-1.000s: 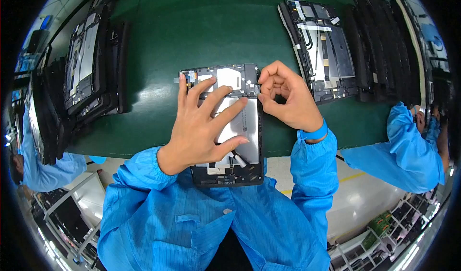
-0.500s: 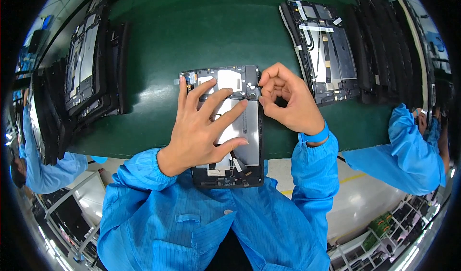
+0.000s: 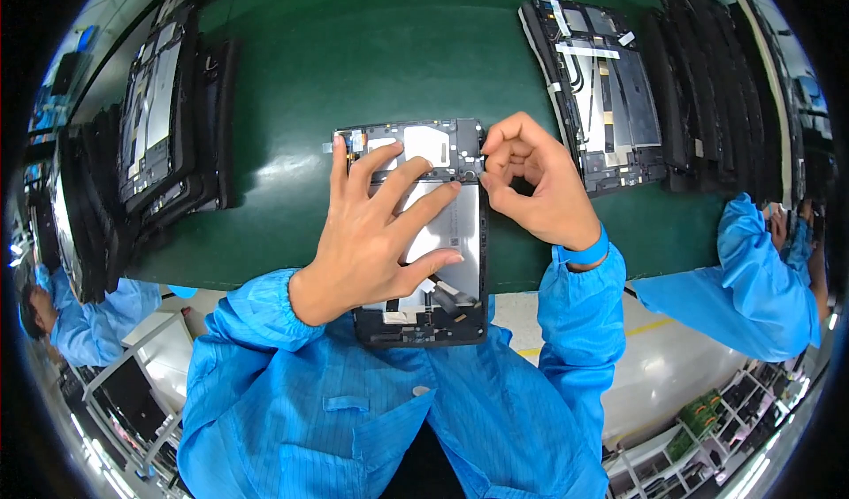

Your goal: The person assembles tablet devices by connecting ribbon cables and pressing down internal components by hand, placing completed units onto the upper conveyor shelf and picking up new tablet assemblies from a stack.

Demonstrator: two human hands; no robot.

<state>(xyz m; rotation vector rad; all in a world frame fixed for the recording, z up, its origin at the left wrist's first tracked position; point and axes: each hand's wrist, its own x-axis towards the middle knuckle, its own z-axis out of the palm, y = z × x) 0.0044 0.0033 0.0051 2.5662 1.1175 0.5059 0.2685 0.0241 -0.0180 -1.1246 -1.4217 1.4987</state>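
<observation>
An opened tablet, black-framed with silver plates and small boards showing, lies with its near end over the front edge of the green table. Across its upper half my left hand is spread flat, fingertips resting on the inner parts and thumb stretched over the silver plate. My right hand is at the tablet's upper right edge, thumb and forefinger curled close together in a pinch against the side. Whatever lies between those fingertips is too small to make out. A blue band circles my right wrist.
On the green table, stacked open tablets stand at the left. Another open tablet tops a pile at the right, beside a row of black panels. Blue-sleeved co-workers sit at the far left and far right.
Both hands keep nearly the same pose on the tablet. Seen in the picture, tablet and right hand sit very slightly farther right. The co-worker at the left has shifted posture.
</observation>
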